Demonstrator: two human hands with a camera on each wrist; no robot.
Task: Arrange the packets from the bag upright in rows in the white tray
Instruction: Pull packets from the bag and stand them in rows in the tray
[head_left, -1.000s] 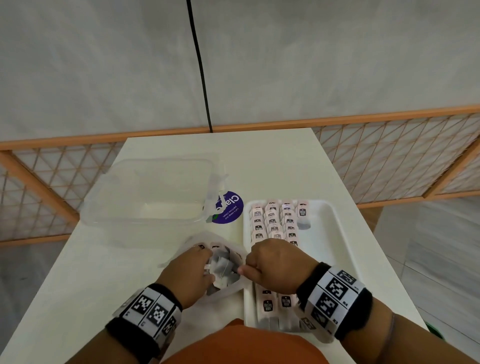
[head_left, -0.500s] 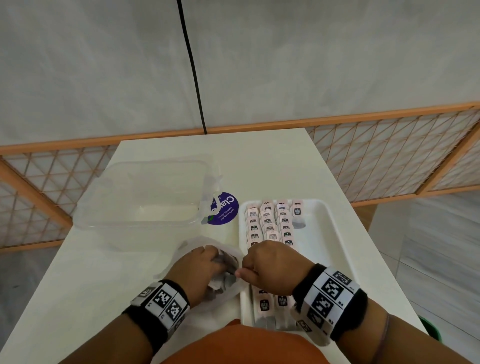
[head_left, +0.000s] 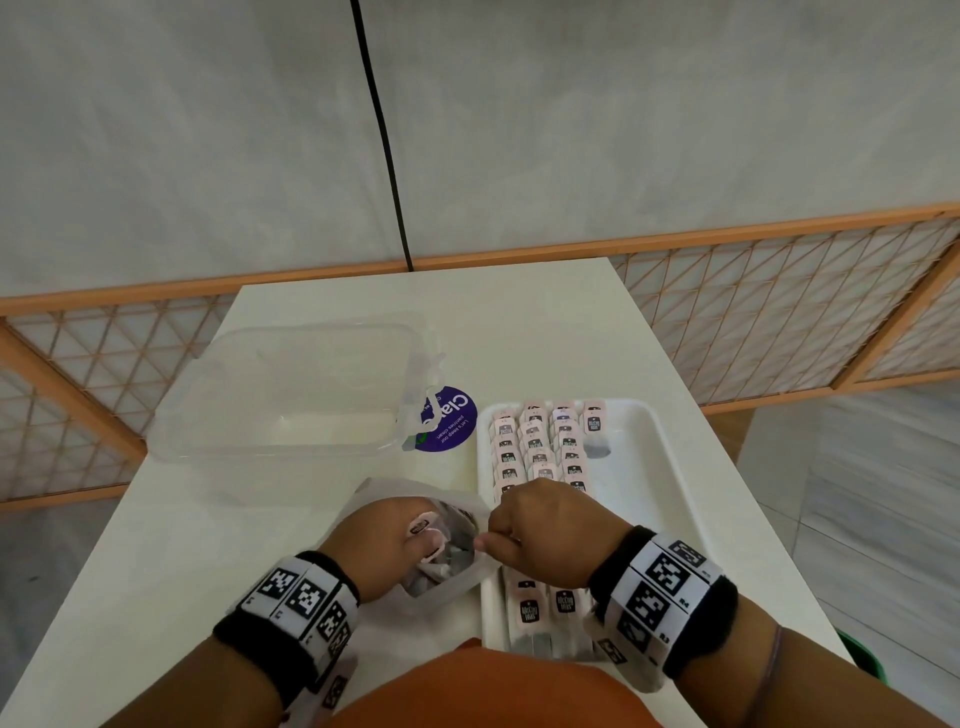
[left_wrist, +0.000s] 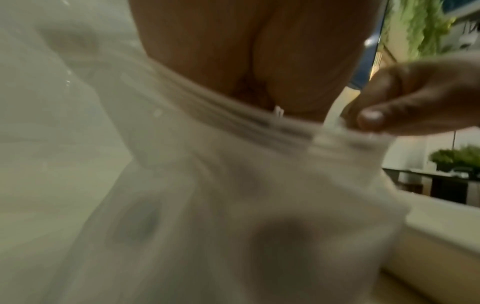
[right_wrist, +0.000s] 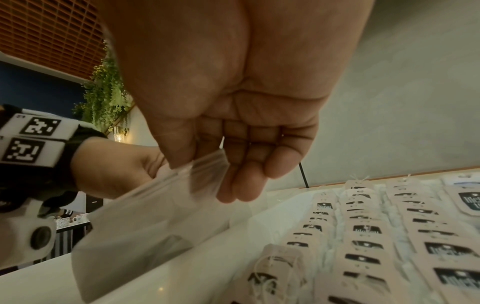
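So the left hand (head_left: 382, 540) is down inside the mouth of the bag (head_left: 447, 584), fingers curled round a pink-tagged packet (head_left: 423, 527) whose tag pokes out just past the knuckles. From the left wrist view it's mostly blurry plastic, so how the fingertips sit in there I can't tell exactly. The right hand (head_left: 550, 530) is right next to it, thumb and forefinger pinching the bag's rim (right_wrist: 205, 164) and holding it open, the other fingers (right_wrist: 249, 181) curled loosely under. The bag sits on the table (head_left: 156, 545) up against the left wall of the white tray (head_left: 654, 467). Just beyond the right hand's knuckles, the tray already has rows of packets (head_left: 535, 447) standing with tags up, filling its left side, with more packets (head_left: 545, 608) under the right wrist; the tray's right side is bare. Further out past the left fingers there's a clear plastic container (head_left: 291, 389) and a purple round sticker (head_left: 449, 426) beside it.
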